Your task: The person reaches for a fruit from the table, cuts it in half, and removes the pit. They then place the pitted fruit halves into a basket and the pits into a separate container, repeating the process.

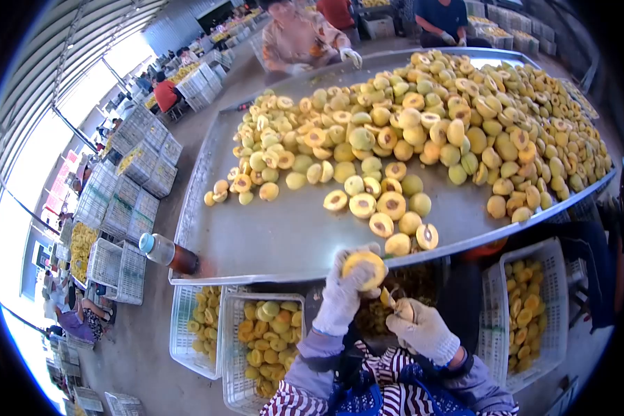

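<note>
My left hand [341,295], in a pale work glove, grips a yellow peach half [365,270] with its cut face showing, just off the table's near edge. Close below it on the right, my gloved right hand [424,330] is closed around a small tool [388,298] with a short curved tip; its handle is mostly hidden by the fingers. Cut peaches [392,205] lie on the metal table beyond my hands, several with brown pits or pit hollows showing. Under the hands is a container of dark scraps [374,320], partly covered by my arms.
The metal table [256,232] carries a large peach heap [478,118]. A bottle of brown liquid [170,254] lies at its left edge. Crates of peach halves [232,299] [561,305] flank my legs. Co-workers [305,38] sit across the table; stacked crates [121,197] stand left.
</note>
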`<state>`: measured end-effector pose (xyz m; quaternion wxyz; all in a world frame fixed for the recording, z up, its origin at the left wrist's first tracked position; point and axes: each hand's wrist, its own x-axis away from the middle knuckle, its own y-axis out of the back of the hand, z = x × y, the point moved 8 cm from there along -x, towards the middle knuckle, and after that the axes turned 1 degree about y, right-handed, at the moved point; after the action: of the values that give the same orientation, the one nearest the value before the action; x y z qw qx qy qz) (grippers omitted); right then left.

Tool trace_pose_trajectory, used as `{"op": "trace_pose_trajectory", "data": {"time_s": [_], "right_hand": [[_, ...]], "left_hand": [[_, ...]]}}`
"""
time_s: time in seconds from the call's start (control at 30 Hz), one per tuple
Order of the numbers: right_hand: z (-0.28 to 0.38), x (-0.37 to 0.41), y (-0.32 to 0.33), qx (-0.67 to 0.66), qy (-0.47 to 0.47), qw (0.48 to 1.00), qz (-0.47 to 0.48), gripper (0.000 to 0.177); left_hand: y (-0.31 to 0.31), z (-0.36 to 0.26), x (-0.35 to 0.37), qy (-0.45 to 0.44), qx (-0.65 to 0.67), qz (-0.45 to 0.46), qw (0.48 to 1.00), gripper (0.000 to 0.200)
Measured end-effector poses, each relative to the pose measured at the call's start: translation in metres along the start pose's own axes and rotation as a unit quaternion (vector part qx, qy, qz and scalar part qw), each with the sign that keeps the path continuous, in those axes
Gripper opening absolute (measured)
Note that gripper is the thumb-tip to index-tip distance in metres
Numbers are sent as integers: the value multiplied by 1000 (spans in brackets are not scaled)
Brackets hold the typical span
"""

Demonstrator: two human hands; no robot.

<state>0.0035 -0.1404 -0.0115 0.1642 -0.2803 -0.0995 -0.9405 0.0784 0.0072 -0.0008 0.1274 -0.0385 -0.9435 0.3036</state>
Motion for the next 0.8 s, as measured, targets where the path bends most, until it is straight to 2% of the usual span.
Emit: {"op": "trace_pose_trajectory", "data": {"time_s": [0.03,0.1,0.13,0.2,0.23,0.27,0.4,0.7,0.8], "right_hand": [[7,8,1,-23,-11,1000,4,42],[14,5,0,69,78,995,-9,42],[16,6,-4,43,95,994,-1,43],[17,5,-7,52,62,997,13,43],[16,6,-9,56,45,997,20,43],[19,6,-10,58,75,995,11,42],[28,3,-13,63,99,993,-6,44],[17,-7,-22,32,114,993,-4,43],[24,-2,-24,-18,119,992,26,39]], "left_hand": [[-4,-6,-1,-10,9,21,1000,41],[-4,-5,0,-18,16,14,1000,52],[-4,-3,1,-17,45,21,999,55],[-3,0,0,-22,102,36,994,61],[-3,2,1,-20,106,45,993,62],[-3,3,4,-17,109,54,992,63],[-13,4,15,-19,129,64,989,67],[-30,0,35,-50,86,14,995,63],[-39,-2,45,-137,35,-3,990,63]]}}
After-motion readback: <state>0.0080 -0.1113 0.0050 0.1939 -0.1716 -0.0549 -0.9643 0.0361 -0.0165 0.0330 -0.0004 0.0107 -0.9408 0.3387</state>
